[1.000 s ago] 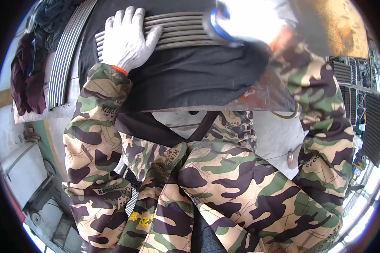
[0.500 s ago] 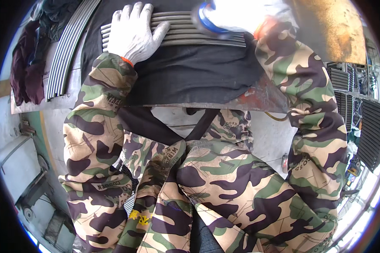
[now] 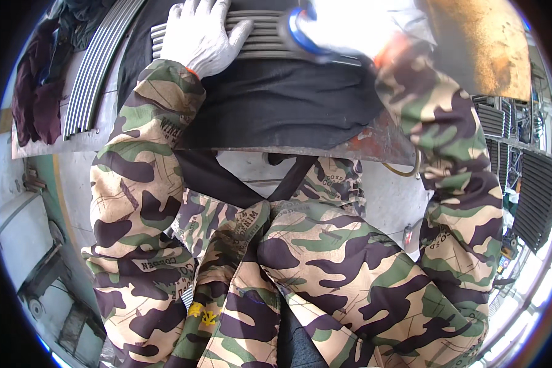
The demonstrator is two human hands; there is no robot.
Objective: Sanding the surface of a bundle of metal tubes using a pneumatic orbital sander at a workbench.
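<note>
A: Where are the hands?

B: The left hand [image 3: 197,34], in a white glove, lies flat with fingers spread on a bundle of grey ribbed metal strips [image 3: 260,37], pressing it onto the black cloth [image 3: 276,104] that covers the table [image 3: 374,142]. The right hand [image 3: 356,24] is just to the right of it, over the same bundle, but it is washed out by glare, so I cannot tell whether it is closed or what its fingers do.

A: And the blue thing?

B: A blue ring-shaped part [image 3: 300,37] sits at the inner edge of the right hand, touching or just above the strips (too blurred to say which). It looks like part of a tool, though I cannot tell its kind.

A: Anything else near?

B: A second stack of ribbed strips [image 3: 98,73] lies well off to the left of the left hand, beside a dark red cloth [image 3: 34,92]. Beyond the right hand there is a rusty orange sheet [image 3: 484,49].

A: How would you do this well?

B: In my judgement, keep the left palm firm and flat so the strips cannot slide on the cloth, hold its fingers clear of the blue part, and work the right hand along the ribs rather than across them.
</note>
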